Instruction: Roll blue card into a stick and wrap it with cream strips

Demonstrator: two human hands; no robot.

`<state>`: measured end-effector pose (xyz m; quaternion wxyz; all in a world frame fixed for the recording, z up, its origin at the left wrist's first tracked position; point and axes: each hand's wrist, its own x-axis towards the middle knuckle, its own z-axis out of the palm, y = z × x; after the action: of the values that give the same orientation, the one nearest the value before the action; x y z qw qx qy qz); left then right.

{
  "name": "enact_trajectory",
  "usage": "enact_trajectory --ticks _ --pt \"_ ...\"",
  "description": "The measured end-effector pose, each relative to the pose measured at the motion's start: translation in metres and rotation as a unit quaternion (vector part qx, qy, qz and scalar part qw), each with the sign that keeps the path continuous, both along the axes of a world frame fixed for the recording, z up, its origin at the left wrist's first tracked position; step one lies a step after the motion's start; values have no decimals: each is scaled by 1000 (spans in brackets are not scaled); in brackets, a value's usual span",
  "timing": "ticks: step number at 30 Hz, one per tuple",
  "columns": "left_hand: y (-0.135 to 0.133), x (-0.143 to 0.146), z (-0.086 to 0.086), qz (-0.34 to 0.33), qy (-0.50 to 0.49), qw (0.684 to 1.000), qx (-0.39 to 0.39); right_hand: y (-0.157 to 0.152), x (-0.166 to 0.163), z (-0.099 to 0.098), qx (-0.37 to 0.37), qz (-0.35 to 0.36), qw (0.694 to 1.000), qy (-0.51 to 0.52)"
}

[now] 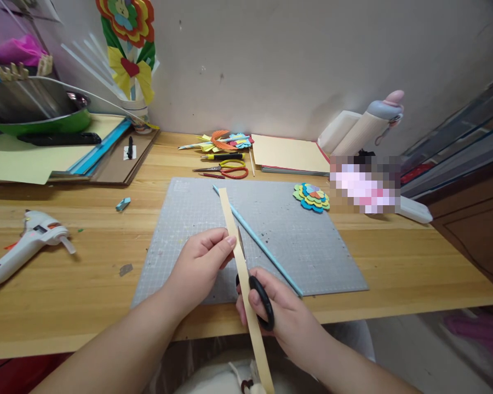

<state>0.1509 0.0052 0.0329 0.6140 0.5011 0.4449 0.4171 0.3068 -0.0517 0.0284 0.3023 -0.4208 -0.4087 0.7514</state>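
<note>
One paper strip [229, 210] is pinched between thumb and fingers of the left hand [201, 264]. Just below that pinch the right hand [290, 320] is closed around the scissors [263, 302], blade beside the strip. Right of the grip a blue stick [268, 250] lies on the mat [320, 251].

The paper strip [235, 236] is plain tan; the scissors [266, 306] have black handles. The cutting mat [312, 246] is grey with a fine pale grid, the thin stick [267, 249] light blue. The paper flower [311, 197] is layered green, yellow and blue. The desk [66, 284] shows honey-coloured wood grain; the glue gun [24, 241] is white
</note>
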Motion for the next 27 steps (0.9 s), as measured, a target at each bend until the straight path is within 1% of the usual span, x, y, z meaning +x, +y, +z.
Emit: enact_trajectory --ticks 5,9,12,15,20,27 --pt "-2 -1 1 1 0 1000 -1 0 -1 -1 -31 -21 999 -3" --pt "0 -1 3 7 22 1000 -11 1 -3 -3 -39 -32 999 -8" --pt "1 1 5 27 2 999 -32 0 -3 -4 -40 -30 999 -9" --pt "2 1 6 43 -22 998 -31 -1 -1 -3 -30 -17 999 -13" --pt "1 2 4 25 -35 999 -29 0 1 3 -3 23 999 -33" --pt "0 4 7 12 -45 999 -28 6 0 3 18 13 999 -23"
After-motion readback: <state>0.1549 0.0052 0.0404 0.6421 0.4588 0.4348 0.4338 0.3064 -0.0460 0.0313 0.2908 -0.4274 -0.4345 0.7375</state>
